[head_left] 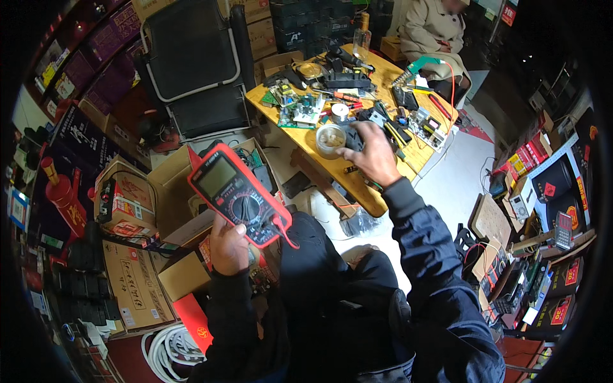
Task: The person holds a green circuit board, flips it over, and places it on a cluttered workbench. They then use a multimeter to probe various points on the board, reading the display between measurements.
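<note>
My left hand (230, 247) grips a red-and-black digital multimeter (239, 191) by its lower end, with the display and dial facing up. A red lead is plugged in near its bottom corner. Over the wooden table (332, 167), my right hand (375, 156) is curled, thumb and fingers around a dark grey thing (353, 139) whose kind I cannot make out. Right beside the thumb stands a small round tub (330, 140) with pale bits inside. A white roll (340, 112) sits just behind it, and a yellow-and-black tool (396, 134) lies right of my fingers.
Green circuit boards (300, 110), screwdrivers (345, 96) and a green-handled soldering iron (418, 64) crowd the table. A glass bottle (362, 38) stands at its far edge. Beyond sits a person in a beige coat (431, 25). A black chair (191, 64) and open cardboard boxes (175, 191) are left.
</note>
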`<state>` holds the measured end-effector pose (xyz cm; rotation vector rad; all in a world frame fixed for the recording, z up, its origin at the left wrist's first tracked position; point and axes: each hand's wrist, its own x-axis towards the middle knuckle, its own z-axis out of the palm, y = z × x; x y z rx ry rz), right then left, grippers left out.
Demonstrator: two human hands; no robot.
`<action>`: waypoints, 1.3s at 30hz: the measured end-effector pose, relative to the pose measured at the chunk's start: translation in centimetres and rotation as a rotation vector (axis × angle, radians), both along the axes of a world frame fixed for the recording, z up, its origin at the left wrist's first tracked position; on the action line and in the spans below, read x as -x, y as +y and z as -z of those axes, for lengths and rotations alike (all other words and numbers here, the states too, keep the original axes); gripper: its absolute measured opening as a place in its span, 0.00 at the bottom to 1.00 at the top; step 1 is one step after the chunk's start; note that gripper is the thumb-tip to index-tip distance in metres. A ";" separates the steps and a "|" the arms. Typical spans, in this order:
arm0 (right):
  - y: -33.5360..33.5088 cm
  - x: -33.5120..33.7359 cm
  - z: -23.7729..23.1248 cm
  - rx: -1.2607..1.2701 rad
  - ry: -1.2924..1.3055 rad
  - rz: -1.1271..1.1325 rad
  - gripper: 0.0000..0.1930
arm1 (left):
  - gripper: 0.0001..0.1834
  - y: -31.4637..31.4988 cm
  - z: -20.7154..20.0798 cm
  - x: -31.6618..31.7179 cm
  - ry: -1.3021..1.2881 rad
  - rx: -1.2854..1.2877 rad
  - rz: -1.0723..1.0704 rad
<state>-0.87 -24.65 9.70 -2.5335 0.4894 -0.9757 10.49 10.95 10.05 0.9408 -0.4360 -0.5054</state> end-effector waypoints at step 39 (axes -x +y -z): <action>-19.6 -13.4 0.2 -0.012 0.273 0.187 0.13 | 0.45 7.3 4.0 -0.3 0.263 0.027 -0.246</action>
